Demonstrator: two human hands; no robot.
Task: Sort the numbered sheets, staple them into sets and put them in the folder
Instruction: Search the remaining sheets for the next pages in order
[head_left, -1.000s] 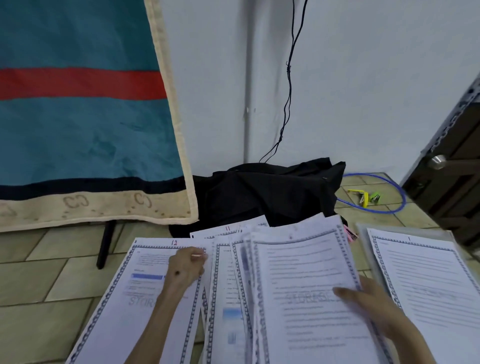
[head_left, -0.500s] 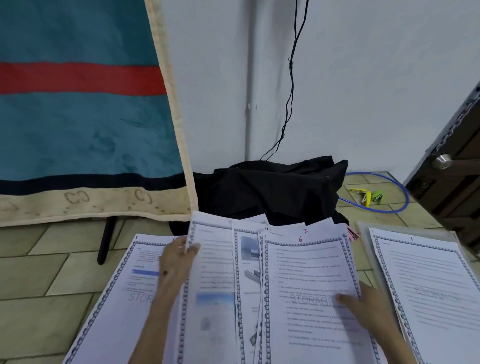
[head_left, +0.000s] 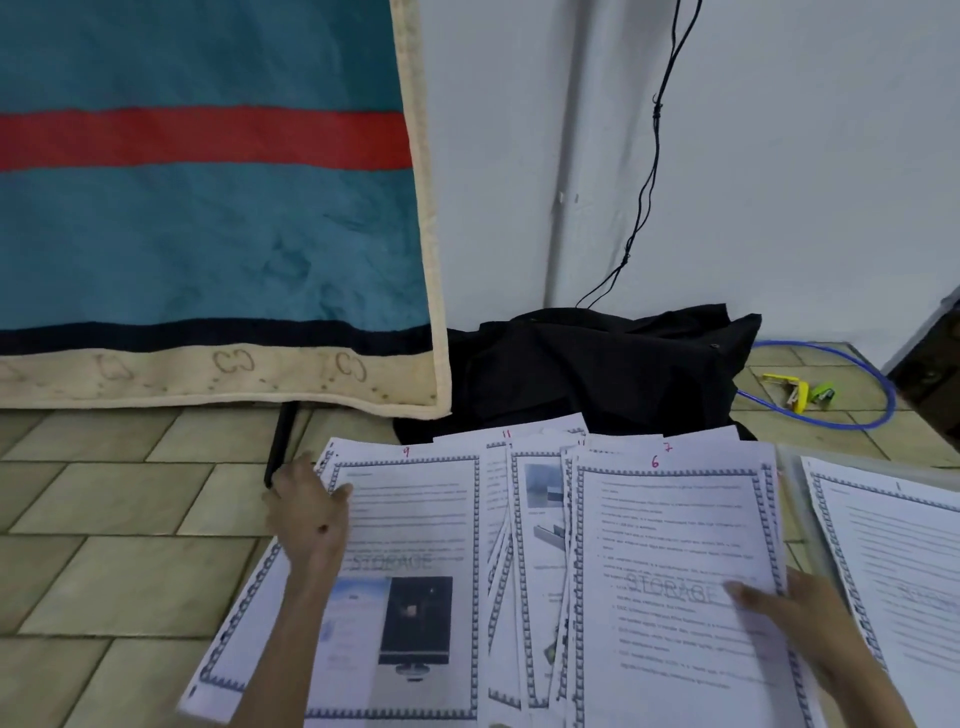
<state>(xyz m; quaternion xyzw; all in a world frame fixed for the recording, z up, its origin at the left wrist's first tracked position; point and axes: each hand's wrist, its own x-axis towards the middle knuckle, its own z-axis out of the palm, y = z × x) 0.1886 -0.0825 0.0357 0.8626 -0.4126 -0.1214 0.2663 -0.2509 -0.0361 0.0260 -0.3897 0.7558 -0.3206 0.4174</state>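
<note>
Landmark: sheet marked 6 (head_left: 675, 571), topmost of the fanned numbered sheets on the tiled floor (head_left: 104, 571).
Left hand (head_left: 309, 512): well left of sheet 6, grip closed on the top left corner of the sheet marked 9 (head_left: 415, 545), thumb on its face.
Right hand (head_left: 795, 608): at sheet 6's right edge, fingers straight, pressing flat on the paper.
Sheet marked 1 (head_left: 893, 561): right of sheet 6, apart, on a clear folder (head_left: 792, 499).
Black bag (head_left: 597, 369): beyond sheet 6, against the wall.
</note>
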